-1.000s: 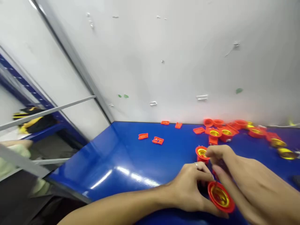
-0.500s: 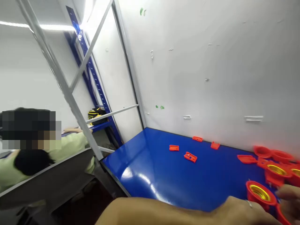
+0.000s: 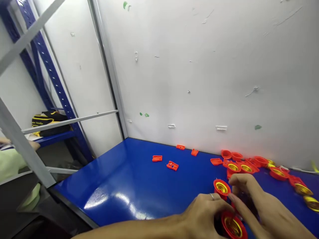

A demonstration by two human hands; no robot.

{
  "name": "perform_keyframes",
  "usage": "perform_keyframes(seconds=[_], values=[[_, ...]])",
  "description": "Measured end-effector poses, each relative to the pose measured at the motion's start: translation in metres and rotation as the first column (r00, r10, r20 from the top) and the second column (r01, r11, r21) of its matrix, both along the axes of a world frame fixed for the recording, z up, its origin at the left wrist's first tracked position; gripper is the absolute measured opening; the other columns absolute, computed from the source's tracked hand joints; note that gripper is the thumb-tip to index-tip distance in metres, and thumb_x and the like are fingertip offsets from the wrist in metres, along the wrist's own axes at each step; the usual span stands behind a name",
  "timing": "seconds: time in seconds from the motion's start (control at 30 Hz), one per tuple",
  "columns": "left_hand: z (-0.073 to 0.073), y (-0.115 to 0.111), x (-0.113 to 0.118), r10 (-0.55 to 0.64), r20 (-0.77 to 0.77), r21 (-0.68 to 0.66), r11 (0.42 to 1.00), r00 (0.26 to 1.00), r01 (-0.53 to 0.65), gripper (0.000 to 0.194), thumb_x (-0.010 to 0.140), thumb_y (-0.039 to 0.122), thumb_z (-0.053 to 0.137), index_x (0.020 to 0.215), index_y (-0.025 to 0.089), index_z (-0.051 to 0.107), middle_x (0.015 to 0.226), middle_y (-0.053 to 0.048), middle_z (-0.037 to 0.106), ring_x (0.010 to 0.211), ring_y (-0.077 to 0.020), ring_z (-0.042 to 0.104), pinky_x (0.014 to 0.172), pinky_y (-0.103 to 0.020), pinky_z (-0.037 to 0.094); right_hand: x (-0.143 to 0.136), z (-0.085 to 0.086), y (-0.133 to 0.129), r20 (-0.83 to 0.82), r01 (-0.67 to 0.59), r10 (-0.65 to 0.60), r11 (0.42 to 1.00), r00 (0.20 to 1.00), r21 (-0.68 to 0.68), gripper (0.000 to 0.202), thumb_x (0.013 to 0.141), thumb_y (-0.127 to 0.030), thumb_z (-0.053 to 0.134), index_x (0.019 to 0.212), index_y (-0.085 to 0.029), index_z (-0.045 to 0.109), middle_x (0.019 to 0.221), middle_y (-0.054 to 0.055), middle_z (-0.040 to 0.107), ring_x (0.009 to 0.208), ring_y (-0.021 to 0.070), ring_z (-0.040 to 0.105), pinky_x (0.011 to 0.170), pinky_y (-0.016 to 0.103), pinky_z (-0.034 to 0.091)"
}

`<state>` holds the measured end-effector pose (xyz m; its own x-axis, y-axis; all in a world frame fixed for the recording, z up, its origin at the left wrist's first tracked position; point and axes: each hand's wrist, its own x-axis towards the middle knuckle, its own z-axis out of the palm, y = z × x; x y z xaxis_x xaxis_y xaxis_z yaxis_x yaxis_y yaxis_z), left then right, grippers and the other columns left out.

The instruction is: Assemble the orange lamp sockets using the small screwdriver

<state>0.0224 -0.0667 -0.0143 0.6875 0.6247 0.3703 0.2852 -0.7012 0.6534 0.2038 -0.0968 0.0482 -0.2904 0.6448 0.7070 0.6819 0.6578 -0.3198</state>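
Observation:
At the lower right, my left hand (image 3: 203, 214), with a ring on one finger, curls around a red lamp socket (image 3: 234, 225) lined with a gold threaded shell. My right hand (image 3: 264, 207) comes in from the right, its thumb and forefinger bent close to the left fingertips. What those right fingers pinch is hidden. A second red-and-gold lamp socket (image 3: 221, 188) stands on the blue table just beyond both hands. Behind it lies a cluster of more red sockets (image 3: 233, 167), some with gold shells and some plain red cups.
Several flat red plastic pieces (image 3: 172, 165) lie on the blue table (image 3: 134, 186). A white wall (image 3: 174, 83) closes off the back. Grey frame bars (image 3: 69, 123) rise at the left, with a black-and-yellow bag (image 3: 50, 122) on a shelf and part of another person's sleeve (image 3: 11, 164) beyond.
The view has swung right, so more of the sockets and both hands show. The other person has mostly left the view. My hands now appear together around the near socket.

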Motion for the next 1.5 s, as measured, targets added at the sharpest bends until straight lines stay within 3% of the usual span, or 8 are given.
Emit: perform_keyframes(seconds=[0.07,0.33,0.5,0.63,0.9,1.1,1.3,1.5], values=[[0.007,-0.006,0.0,0.023,0.042,0.034,0.999,0.999,-0.025,0.053,0.064,0.036,0.087,0.11,0.016,0.069,0.101,-0.004,0.072,0.087,-0.0197,0.069,0.082,-0.026,0.057,0.002,0.006,-0.003,-0.001,-0.131,0.131,0.99,0.991,-0.054,0.006,0.097,-0.029,0.053,0.102,-0.03,0.05,0.065,-0.003,0.066,0.048,0.0135,0.064,0.042,0.019,0.051],[0.012,-0.009,0.002,-0.009,0.136,0.03,1.0,0.991,0.005,0.032,0.069,0.028,0.08,0.096,0.015,0.069,0.092,-0.005,0.068,0.08,-0.0181,0.063,0.073,-0.027,0.053,0.005,0.014,-0.002,0.127,-0.134,0.12,0.986,0.985,0.102,0.027,0.096,-0.016,0.055,0.123,-0.018,0.058,0.085,0.004,0.069,0.067,0.0136,0.064,0.061,0.026,0.049],[0.011,-0.011,0.004,-0.045,0.151,0.078,0.996,0.988,0.033,0.024,0.073,0.026,0.076,0.094,0.015,0.07,0.094,-0.007,0.068,0.083,-0.0189,0.064,0.076,-0.027,0.054,0.009,0.028,-0.011,0.102,-0.168,0.166,0.986,0.981,0.015,0.02,0.095,-0.013,0.055,0.112,-0.02,0.063,0.077,0.0,0.064,0.062,0.0115,0.056,0.058,0.025,0.044],[0.013,-0.01,0.004,-0.053,0.155,0.097,0.995,0.986,0.038,0.015,0.073,0.02,0.072,0.087,0.015,0.069,0.091,-0.005,0.067,0.08,-0.017,0.062,0.074,-0.026,0.053,0.008,0.036,-0.02,0.019,-0.317,0.328,0.924,0.944,-0.214,0.02,0.098,-0.011,0.047,0.106,-0.022,0.061,0.088,0.001,0.067,0.076,0.0108,0.062,0.067,0.022,0.048],[0.019,-0.012,0.003,-0.028,0.115,0.071,0.997,0.993,0.02,0.017,0.075,0.018,0.068,0.092,0.018,0.068,0.092,-0.004,0.065,0.08,-0.0163,0.062,0.075,-0.026,0.055,0.004,0.022,-0.01,0.166,0.019,-0.037,0.994,0.985,0.108,0.012,0.098,-0.024,0.056,0.101,-0.015,0.064,0.067,0.0,0.066,0.053,0.013,0.059,0.055,0.026,0.04],[0.018,-0.013,0.003,-0.013,0.102,0.061,0.998,0.995,0.007,0.021,0.072,0.013,0.069,0.093,0.017,0.068,0.095,-0.004,0.063,0.082,-0.0157,0.061,0.076,-0.025,0.054,0.006,0.032,-0.017,0.221,-0.093,0.108,0.993,0.969,-0.077,0.029,0.096,-0.01,0.038,0.117,-0.014,0.057,0.095,0.007,0.07,0.081,0.0168,0.067,0.071,0.028,0.051],[0.017,-0.012,0.004,-0.023,0.139,0.075,0.997,0.99,0.013,0.027,0.071,0.01,0.068,0.097,0.018,0.067,0.094,-0.002,0.063,0.083,-0.0153,0.061,0.076,-0.025,0.052,0.0,0.029,-0.016,0.24,-0.027,0.003,0.995,0.971,0.096,0.014,0.101,-0.021,0.045,0.103,-0.017,0.058,0.072,0.001,0.068,0.058,0.0165,0.064,0.053,0.029,0.039],[0.018,-0.014,0.002,-0.037,0.155,0.106,0.994,0.987,0.02,0.035,0.074,0.012,0.066,0.108,0.019,0.065,0.094,-0.003,0.059,0.078,-0.0147,0.058,0.071,-0.025,0.052,0.004,0.031,-0.02,0.186,-0.045,0.058,0.996,0.981,-0.07,0.028,0.098,-0.014,0.036,0.126,-0.019,0.04,0.091,0.002,0.066,0.072,0.0147,0.064,0.062,0.027,0.043]])
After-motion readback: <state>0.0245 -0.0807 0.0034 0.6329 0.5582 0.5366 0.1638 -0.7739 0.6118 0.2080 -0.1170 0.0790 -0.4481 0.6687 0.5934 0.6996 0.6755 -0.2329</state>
